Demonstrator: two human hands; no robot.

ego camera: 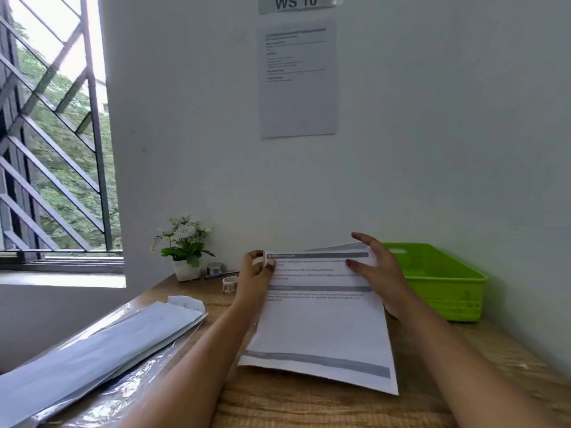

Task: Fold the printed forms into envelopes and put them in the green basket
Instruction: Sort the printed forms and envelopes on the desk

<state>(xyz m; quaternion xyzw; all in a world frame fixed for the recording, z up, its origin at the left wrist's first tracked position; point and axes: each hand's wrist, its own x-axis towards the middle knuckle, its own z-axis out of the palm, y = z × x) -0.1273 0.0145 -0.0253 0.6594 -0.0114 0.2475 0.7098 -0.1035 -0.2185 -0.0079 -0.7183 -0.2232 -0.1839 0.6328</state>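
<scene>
Centre: the printed form [321, 325] takes up the middle of the table [309, 406], its far edge raised off the wood. The left hand [255, 273] and right hand [378, 270] hold its far corners.
Right: the green basket [438, 282] stands by the wall [448, 134], just beside the right hand, its top open from above. Bare wood lies in front of it.
Left: a plastic-wrapped pack of envelopes [102, 350] lies slantwise, with a strip of bare wood between it and the left forearm.
Far left corner: a flower pot [186, 268], two tape rolls [230, 284] and a pen [221, 274] crowd the gap between wall and left hand.
Near edge: open wood between the forearms.
</scene>
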